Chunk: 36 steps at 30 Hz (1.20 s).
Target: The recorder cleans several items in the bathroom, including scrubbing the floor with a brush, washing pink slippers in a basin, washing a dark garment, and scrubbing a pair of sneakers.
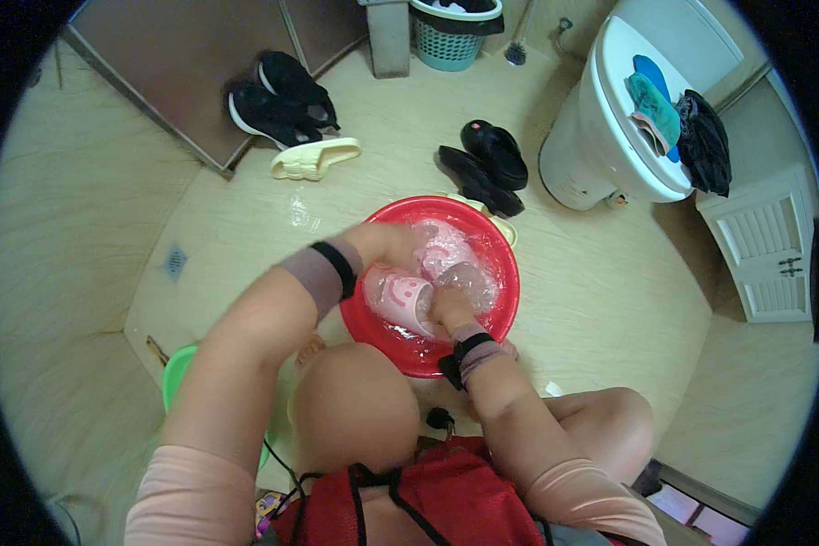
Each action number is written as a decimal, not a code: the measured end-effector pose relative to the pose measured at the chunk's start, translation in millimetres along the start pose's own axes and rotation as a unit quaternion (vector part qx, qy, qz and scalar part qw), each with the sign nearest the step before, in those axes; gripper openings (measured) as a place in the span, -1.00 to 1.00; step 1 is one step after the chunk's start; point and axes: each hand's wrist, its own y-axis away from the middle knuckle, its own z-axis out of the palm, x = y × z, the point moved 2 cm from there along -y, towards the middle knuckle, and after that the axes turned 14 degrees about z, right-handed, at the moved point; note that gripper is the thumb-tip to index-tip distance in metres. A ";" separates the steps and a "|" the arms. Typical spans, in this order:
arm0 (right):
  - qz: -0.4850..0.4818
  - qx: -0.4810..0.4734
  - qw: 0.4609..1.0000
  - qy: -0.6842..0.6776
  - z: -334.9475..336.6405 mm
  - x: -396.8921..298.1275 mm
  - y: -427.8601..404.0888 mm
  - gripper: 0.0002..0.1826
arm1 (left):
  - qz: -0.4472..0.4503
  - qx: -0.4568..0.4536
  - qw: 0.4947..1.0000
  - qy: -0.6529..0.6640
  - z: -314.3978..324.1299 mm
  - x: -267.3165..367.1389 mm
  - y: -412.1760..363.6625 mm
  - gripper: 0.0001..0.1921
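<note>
A red plastic basin (501,249) of water stands on the floor before me. In it lies a pink slipper (401,295) with a smiling face on its strap, and a second pink slipper (443,249) is behind it, partly under water and bubbles. My left hand (406,246), blurred, reaches over the basin's far left part and touches the second slipper; its fingers are hard to make out. My right hand (452,306) is at the opening of the nearer slipper, its fingers hidden in the slipper or the water.
Black shoes (495,160) and a pale yellow slipper (314,158) lie beyond the basin, near black sneakers (280,102). A toilet (604,136) with cloths on its lid stands at right. A green basin (176,375) is partly hidden behind my left arm.
</note>
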 end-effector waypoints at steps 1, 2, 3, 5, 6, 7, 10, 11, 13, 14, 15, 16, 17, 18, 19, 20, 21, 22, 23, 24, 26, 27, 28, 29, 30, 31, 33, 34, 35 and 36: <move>0.052 0.052 0.996 -0.049 -1.4 3.8 4.0 -0.56 | -0.022 0.041 0.999 -0.017 -32.5 25.3 7.8 -0.45; 0.092 0.098 0.986 -0.096 -1.0 -1.5 11.9 -0.49 | -0.095 0.160 0.982 -0.033 -54.6 40.1 27.0 -0.40; 0.076 0.097 0.988 -0.094 -2.9 -8.5 16.0 -0.49 | -0.124 0.243 0.962 0.004 -80.7 57.5 43.8 -0.39; 0.128 0.207 0.968 -0.052 -4.1 -26.9 22.6 -0.40 | -0.104 0.364 0.925 0.031 -114.3 79.8 68.4 -0.42; 0.142 0.224 0.960 -0.088 -7.0 -20.9 19.9 -0.35 | -0.054 0.448 0.885 0.112 -124.3 100.5 69.7 -0.46; 0.158 0.241 0.949 -0.124 -14.2 -13.7 14.4 -0.30 | -0.056 0.465 0.870 0.153 -133.2 122.6 69.5 -0.48; 0.104 0.177 0.966 -0.156 -38.8 -37.1 31.6 -0.40 | -0.041 0.491 0.827 0.272 -124.3 147.3 93.3 -0.49; 0.123 0.219 0.945 -0.210 -43.6 -33.9 32.0 -0.44 | -0.054 0.499 0.826 0.256 -122.1 154.5 96.2 -0.48; 0.037 0.242 0.938 -0.244 -48.8 19.7 -6.3 -0.52 | -0.022 0.541 0.797 0.268 -131.0 164.9 72.7 -0.48; 0.096 0.120 0.906 -0.394 -45.7 16.5 -6.0 -0.54 | -0.025 0.566 0.764 0.308 -123.4 165.3 69.5 -0.52; 0.138 -0.028 0.844 -0.518 -41.2 -18.3 7.2 -0.57 | -0.055 0.649 0.716 0.252 -106.1 149.7 75.6 -0.56; 0.025 -0.117 0.776 -0.619 -32.2 -38.4 28.1 -0.57 | -0.057 0.707 0.650 0.272 -83.2 139.9 79.6 -0.62; -0.069 -0.199 0.681 -0.701 -30.8 -43.6 46.6 -0.58 | -0.035 0.749 0.580 0.319 -60.3 139.1 74.8 -0.67; -0.089 -0.176 0.684 -0.702 -52.4 -18.4 52.0 -0.59 | -0.027 0.721 0.563 0.403 -52.6 158.8 52.8 -0.72; -0.128 -0.167 0.685 -0.697 -68.4 -23.4 66.3 -0.59 | 0.002 0.696 0.539 0.475 -40.4 159.7 43.3 -0.75; -0.150 -0.193 0.680 -0.691 -63.8 -49.7 81.7 -0.59 | -0.071 0.762 0.498 0.409 -20.1 147.6 52.9 -0.75; -0.146 -0.200 0.678 -0.692 -67.7 -44.5 83.5 -0.59 | -0.139 0.801 0.488 0.319 -17.6 155.0 47.4 -0.75; -0.138 -0.211 0.673 -0.695 -67.6 -43.2 85.1 -0.59 | -0.114 0.794 0.484 0.350 -12.3 160.7 39.1 -0.75; -0.123 -0.215 0.670 -0.700 -67.1 -28.4 82.6 -0.59 | -0.086 0.781 0.481 0.389 -15.4 176.2 28.4 -0.75; -0.109 -0.222 0.664 -0.706 -68.7 -18.5 76.9 -0.59 | -0.067 0.768 0.500 0.396 -22.5 184.5 26.1 -0.75; -0.094 -0.250 0.654 -0.708 -62.7 -25.1 80.5 -0.58 | -0.047 0.810 0.439 0.387 -23.2 190.0 26.6 -0.76; -0.090 -0.253 0.652 -0.709 -67.0 -22.3 80.8 -0.58 | -0.040 0.811 0.435 0.389 -22.3 191.6 25.8 -0.76; -0.092 -0.266 0.649 -0.707 -60.5 -30.0 86.0 -0.57 | -0.052 0.818 0.447 0.358 -16.2 183.2 35.5 -0.77; -0.099 -0.274 0.646 -0.705 -54.3 -36.9 92.1 -0.57 | -0.064 0.823 0.460 0.326 -12.6 175.7 44.8 -0.77; -0.110 -0.246 0.655 -0.706 -68.8 -16.4 93.0 -0.56 | -0.086 0.810 0.452 0.363 -20.0 183.4 39.2 -0.78; -0.108 -0.246 0.656 -0.706 -68.1 -23.3 98.9 -0.56 | -0.090 0.773 0.501 0.378 -14.6 172.4 46.2 -0.80; 0.008 -0.314 0.609 -0.728 -75.6 1.3 51.8 -0.55 | -0.112 0.818 0.476 0.302 -14.2 168.1 54.8 -0.81; 0.047 -0.292 0.617 -0.730 -79.5 14.8 51.5 -0.61 | -0.207 0.777 0.509 0.307 -4.4 163.8 56.2 -0.71; 0.081 -0.291 0.622 -0.722 -70.2 -1.3 67.6 -0.67 | -0.249 0.769 0.539 0.235 21.4 148.4 66.2 -0.60; 0.065 -0.278 0.634 -0.719 -76.4 -9.1 86.8 -0.69 | -0.286 0.730 0.570 0.244 37.3 142.0 66.9 -0.57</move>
